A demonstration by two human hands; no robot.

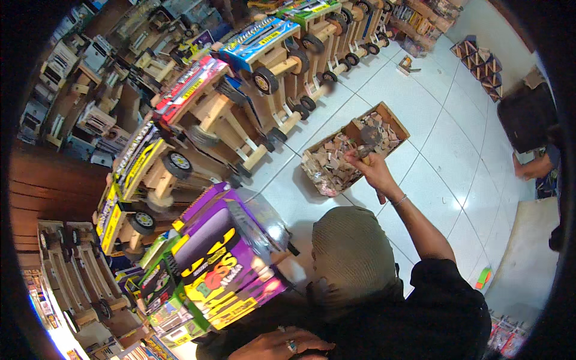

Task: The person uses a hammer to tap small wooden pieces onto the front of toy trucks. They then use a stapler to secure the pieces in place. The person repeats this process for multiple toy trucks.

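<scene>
My right hand (373, 171) reaches forward over a cardboard box (403, 117) on the floor. Its fingers are closed round a hammer, whose dark, rounded head (371, 138) hangs over the box; a bit of wooden handle shows below the hand. Small wood offcuts (336, 155) fill the box. At the lower edge, my left hand (282, 344) lies against black cloth with its fingers stretched out and a ring on one; part of it is cut off by the frame. A rounded form in olive ribbed cloth (353, 249), perhaps my bent knee, stands between the hands.
Wooden toy trucks with black wheels (264, 79) stand in a long row on the left. Nearer is a purple toy truck body (225, 258). More wooden parts (78, 264) lie behind. Another person's hand (534, 167) shows at the right edge. Dark triangular pieces (479, 65) lean by the wall.
</scene>
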